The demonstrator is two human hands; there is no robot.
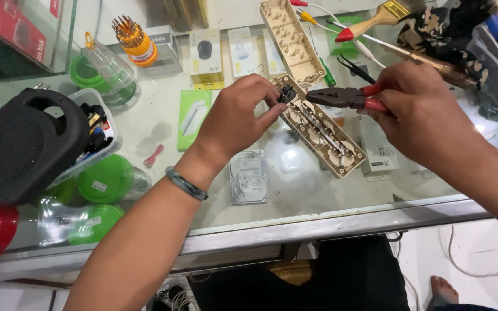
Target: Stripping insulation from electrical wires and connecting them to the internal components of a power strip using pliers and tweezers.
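Observation:
My left hand (234, 118) pinches a small black part (286, 93) between thumb and fingers, just above the end of an opened beige power strip base (321, 129) with bare metal contact strips. In my right hand (419, 112) are red-handled pliers (344, 98), their dark jaws pointing left and almost touching the black part. The strip's beige cover (292, 40) lies inside up behind it. A green bangle (187, 184) circles my left wrist.
On the glass counter (318, 219): a black speaker (21, 144) at left, a tub of small parts (96, 129), green-lidded spindles (108, 178), a screwdriver bit set (134, 37), a paintbrush (370, 23), black tweezers (355, 69). Boxed goods and a hard drive (249, 175) lie under the glass.

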